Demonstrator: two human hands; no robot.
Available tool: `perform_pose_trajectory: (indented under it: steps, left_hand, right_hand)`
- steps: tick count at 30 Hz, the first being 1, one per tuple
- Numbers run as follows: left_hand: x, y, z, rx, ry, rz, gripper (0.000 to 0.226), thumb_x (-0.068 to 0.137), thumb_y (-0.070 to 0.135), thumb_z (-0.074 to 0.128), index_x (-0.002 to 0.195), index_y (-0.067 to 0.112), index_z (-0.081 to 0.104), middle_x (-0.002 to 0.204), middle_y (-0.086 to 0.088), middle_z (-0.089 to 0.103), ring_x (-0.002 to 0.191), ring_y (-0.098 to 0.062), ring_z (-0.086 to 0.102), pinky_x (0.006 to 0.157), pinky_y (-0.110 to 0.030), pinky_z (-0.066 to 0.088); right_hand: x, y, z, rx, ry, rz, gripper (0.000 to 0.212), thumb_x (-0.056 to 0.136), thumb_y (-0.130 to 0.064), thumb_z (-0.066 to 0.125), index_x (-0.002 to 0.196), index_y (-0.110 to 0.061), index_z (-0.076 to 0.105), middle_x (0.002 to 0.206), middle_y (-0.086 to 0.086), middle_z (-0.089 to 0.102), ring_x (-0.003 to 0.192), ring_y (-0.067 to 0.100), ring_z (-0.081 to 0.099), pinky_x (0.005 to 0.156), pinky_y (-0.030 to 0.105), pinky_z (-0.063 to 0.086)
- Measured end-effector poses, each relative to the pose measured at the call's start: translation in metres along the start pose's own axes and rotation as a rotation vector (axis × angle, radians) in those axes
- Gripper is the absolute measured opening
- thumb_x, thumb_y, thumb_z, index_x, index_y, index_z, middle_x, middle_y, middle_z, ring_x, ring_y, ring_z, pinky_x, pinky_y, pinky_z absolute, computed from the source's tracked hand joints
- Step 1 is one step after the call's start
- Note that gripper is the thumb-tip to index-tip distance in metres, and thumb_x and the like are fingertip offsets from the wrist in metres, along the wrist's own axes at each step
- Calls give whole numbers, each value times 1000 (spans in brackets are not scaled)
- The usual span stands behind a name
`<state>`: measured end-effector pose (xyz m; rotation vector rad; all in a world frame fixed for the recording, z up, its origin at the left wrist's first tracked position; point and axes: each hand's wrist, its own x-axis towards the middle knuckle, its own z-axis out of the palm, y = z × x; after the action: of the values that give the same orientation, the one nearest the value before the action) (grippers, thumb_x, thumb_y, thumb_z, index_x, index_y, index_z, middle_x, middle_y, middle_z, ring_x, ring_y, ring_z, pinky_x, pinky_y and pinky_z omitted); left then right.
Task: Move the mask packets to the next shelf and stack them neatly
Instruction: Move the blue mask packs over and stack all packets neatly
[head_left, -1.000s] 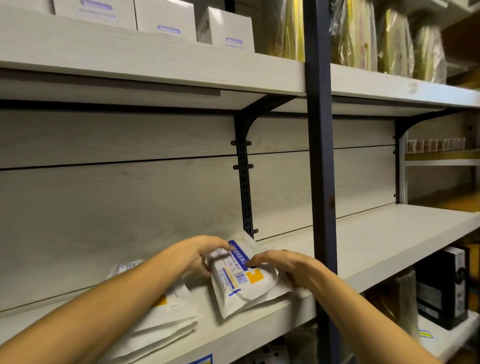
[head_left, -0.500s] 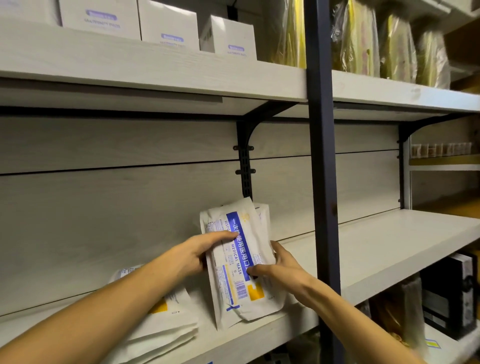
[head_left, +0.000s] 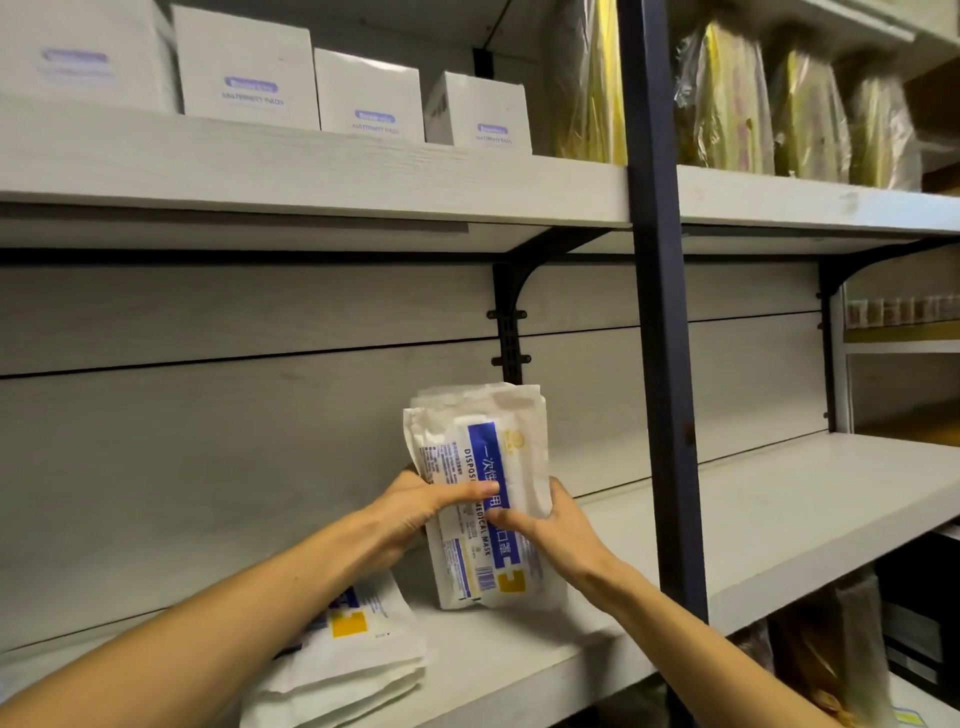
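Both hands, left hand and right hand, clamp an upright bundle of mask packets between them.

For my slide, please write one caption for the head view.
Both hands, left and right, hold mask packets upright above the shelf.

back panel pale woodgrain, one seam across | shelves pale wood, dark brackets | post dark blue, upright at front edge | upper shelf: white boxes left, plastic-wrapped yellow bundles right | light dim, warm
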<state>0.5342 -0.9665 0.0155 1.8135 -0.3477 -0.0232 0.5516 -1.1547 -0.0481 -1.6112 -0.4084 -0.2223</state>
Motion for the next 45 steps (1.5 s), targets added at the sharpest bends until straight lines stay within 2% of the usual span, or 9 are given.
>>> perform_pose_trajectory:
  steps: [7,18,21,27,31,35,38,42,45]
  left_hand:
    - [3,-4,-2,72,-18,-33,39,83,38,79,117,21,71,104,-1,80,95,-20,77,81,-39,59]
    - [22,2,-3,141,27,-387,60,83,74,59,95,17,71,94,-5,80,87,-23,78,82,-35,62]
    - [27,-8,-7,230,-16,-529,74,82,78,56,113,13,71,107,-8,78,91,-24,76,71,-31,63]
    - [19,19,-18,468,137,-301,98,89,63,61,159,9,20,165,-13,23,146,-33,35,114,-42,36]
    - [8,15,-69,614,506,-78,73,89,45,69,145,6,45,151,-15,46,136,-31,47,108,-37,39]
    - [-27,-32,-116,492,683,-176,69,80,51,70,134,8,58,138,-15,58,124,-33,56,106,-45,47]
    - [-52,-58,-134,226,672,-407,72,89,51,67,143,8,48,146,-16,50,129,-34,51,102,-43,46]
    - [-70,-66,-124,-135,448,-560,48,93,48,62,105,1,60,96,-19,68,78,-28,67,50,-30,58]
    - [-70,-78,-118,-107,294,-581,37,98,31,60,114,-1,69,100,-19,77,69,-26,74,61,-34,63]
  right_hand:
    - [0,7,-4,47,-15,64,73,74,-46,79,135,-22,45,116,-1,71,98,13,74,68,21,60]
    - [21,-18,-13,-141,-107,312,44,90,-47,67,112,-9,64,87,3,80,72,17,78,69,30,64]
    - [21,-12,-20,-131,-296,518,41,97,-46,57,113,-9,65,91,3,79,71,16,76,65,23,61]
    - [26,10,-22,-254,-360,637,42,97,-49,55,108,-11,68,91,3,79,69,14,72,68,24,57]
    - [32,-2,-15,-356,-366,676,40,94,-52,61,102,-13,70,86,1,79,67,15,73,65,24,58]
    - [41,0,-14,-455,-321,658,50,86,-55,68,111,-12,68,101,5,80,95,26,76,97,38,58]
    - [45,3,-12,-468,-265,601,49,87,-51,69,112,-10,67,97,7,80,87,25,78,89,38,61]
    - [43,6,-8,-399,-273,561,38,96,-41,61,114,-9,67,104,8,78,84,23,76,77,33,62]
    - [43,11,-2,-340,-277,547,35,99,-35,56,115,-6,66,110,11,77,93,28,75,86,37,60]
